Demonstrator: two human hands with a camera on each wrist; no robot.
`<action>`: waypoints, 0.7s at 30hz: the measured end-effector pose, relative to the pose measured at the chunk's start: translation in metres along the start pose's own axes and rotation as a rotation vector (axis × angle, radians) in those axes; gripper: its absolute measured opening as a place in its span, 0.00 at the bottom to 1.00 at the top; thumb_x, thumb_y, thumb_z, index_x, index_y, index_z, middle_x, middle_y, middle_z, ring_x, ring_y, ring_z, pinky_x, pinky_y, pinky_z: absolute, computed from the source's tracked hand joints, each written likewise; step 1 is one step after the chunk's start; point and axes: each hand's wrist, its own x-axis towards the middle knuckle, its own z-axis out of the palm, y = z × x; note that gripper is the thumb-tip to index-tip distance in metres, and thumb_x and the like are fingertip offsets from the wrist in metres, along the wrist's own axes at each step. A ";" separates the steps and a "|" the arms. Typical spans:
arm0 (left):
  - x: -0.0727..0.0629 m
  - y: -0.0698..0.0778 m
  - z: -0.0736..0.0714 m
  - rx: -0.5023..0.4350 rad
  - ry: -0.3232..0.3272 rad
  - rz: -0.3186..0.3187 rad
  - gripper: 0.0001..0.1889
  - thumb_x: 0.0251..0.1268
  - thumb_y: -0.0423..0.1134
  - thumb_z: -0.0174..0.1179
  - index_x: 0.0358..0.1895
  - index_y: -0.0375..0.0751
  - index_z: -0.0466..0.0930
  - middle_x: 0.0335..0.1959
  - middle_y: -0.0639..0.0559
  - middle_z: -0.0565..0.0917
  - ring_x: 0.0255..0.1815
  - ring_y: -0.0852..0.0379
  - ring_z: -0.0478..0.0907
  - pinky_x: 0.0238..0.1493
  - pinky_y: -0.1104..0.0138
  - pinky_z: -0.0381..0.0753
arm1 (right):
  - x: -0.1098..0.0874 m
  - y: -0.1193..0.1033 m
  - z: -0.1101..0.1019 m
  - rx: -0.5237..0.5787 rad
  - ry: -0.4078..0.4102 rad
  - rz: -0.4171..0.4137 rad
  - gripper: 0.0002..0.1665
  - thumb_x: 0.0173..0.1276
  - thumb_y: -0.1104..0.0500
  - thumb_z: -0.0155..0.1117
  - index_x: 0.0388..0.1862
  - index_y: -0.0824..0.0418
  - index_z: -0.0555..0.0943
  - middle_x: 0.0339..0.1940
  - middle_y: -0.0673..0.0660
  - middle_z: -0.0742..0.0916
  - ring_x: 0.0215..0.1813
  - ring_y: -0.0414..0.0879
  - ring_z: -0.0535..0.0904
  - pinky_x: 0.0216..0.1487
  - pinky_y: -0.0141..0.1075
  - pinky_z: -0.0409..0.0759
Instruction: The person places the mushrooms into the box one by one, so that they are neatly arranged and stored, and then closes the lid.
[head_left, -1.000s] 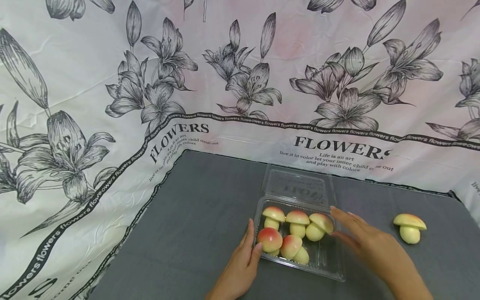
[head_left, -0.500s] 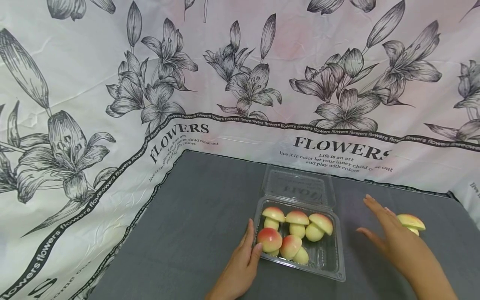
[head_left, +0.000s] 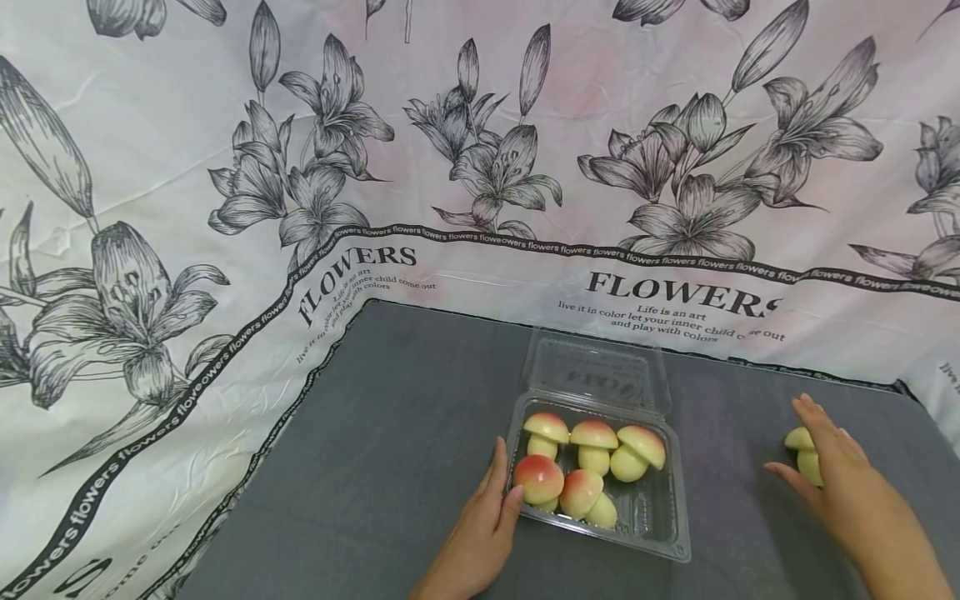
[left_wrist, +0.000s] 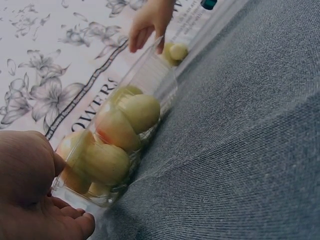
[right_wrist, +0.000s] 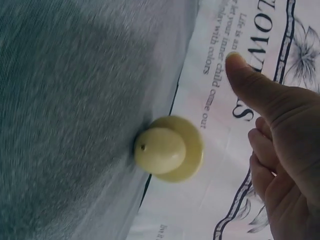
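A hinged clear plastic container (head_left: 648,546) sits on the grey cloth with its lid (head_left: 592,367) laid back. Inside are several toy mushrooms (head_left: 592,435), yellow with red-blushed caps. My left hand (head_left: 480,525) holds the container's near left corner between thumb and fingers, as the left wrist view also shows. Off to the right a lone mushroom (head_left: 806,454) stands on the cloth, partly hidden by my right hand (head_left: 855,492). That hand is spread beside it, thumb apart from the fingers; in the right wrist view a gap shows between the mushroom (right_wrist: 160,150) and the thumb.
A white curtain (head_left: 480,150) printed with black lilies hangs behind and to the left of the grey cloth (head_left: 397,417). A small dark green object (left_wrist: 208,4) shows at the top of the left wrist view. The container's right side holds no mushroom.
My right hand has moved from the container's right edge over to the lone mushroom at the right. The left hand and the container have stayed in place.
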 end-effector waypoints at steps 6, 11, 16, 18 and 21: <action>0.000 -0.001 0.000 0.007 0.004 0.001 0.41 0.88 0.60 0.40 0.87 0.39 0.37 0.88 0.46 0.42 0.87 0.47 0.43 0.82 0.40 0.49 | -0.003 0.016 0.000 -0.001 0.014 0.012 0.61 0.67 0.65 0.77 0.87 0.66 0.48 0.84 0.77 0.55 0.83 0.75 0.48 0.83 0.63 0.41; 0.001 -0.003 0.001 0.001 -0.007 -0.016 0.41 0.88 0.59 0.41 0.87 0.38 0.38 0.89 0.45 0.42 0.87 0.46 0.42 0.82 0.41 0.49 | -0.004 0.026 0.003 -0.049 0.018 -0.005 0.62 0.62 0.70 0.79 0.86 0.72 0.48 0.84 0.77 0.55 0.86 0.69 0.44 0.86 0.54 0.36; 0.003 -0.004 0.001 0.000 -0.021 -0.035 0.41 0.88 0.59 0.42 0.87 0.39 0.37 0.89 0.46 0.41 0.87 0.48 0.41 0.82 0.42 0.49 | -0.007 0.036 0.007 -0.077 0.009 -0.018 0.65 0.60 0.70 0.80 0.85 0.76 0.47 0.83 0.79 0.54 0.86 0.68 0.41 0.86 0.50 0.32; 0.003 -0.005 0.002 0.005 -0.019 -0.035 0.41 0.88 0.59 0.42 0.87 0.39 0.37 0.89 0.46 0.41 0.87 0.48 0.41 0.82 0.41 0.49 | -0.008 0.040 0.008 -0.080 -0.003 -0.014 0.65 0.61 0.69 0.79 0.85 0.76 0.46 0.84 0.79 0.53 0.86 0.69 0.40 0.86 0.52 0.32; 0.003 -0.005 0.002 0.009 -0.016 -0.035 0.41 0.88 0.59 0.42 0.87 0.40 0.37 0.89 0.46 0.41 0.87 0.48 0.41 0.82 0.41 0.49 | -0.009 0.046 0.010 -0.083 -0.013 -0.022 0.63 0.63 0.67 0.78 0.84 0.77 0.47 0.83 0.79 0.53 0.86 0.70 0.40 0.86 0.55 0.33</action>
